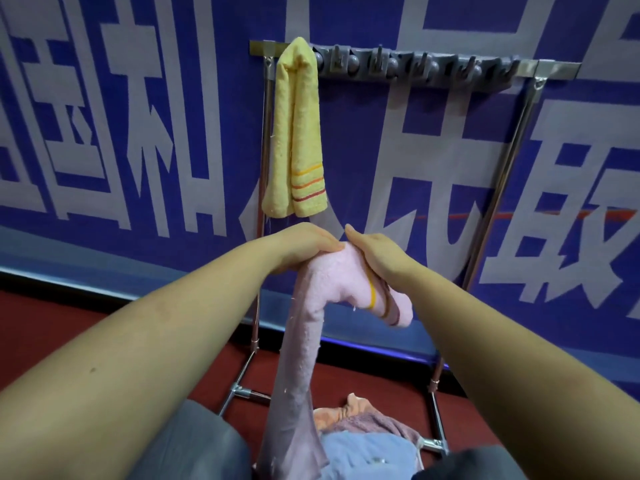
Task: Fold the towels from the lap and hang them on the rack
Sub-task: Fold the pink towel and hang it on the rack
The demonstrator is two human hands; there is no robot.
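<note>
Both forearms outstretched, left hand (pixel 304 245) and right hand (pixel 375 252) seemingly in grip.

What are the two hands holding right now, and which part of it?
Both the left hand and right hand grip the pink towel at its raised fold; its long end hangs toward the lap.

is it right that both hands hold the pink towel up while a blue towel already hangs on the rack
Not quite. The towel hanging on the rack is yellow, not blue, as the head view shows. The left hand and right hand do hold up the pink towel.
</note>
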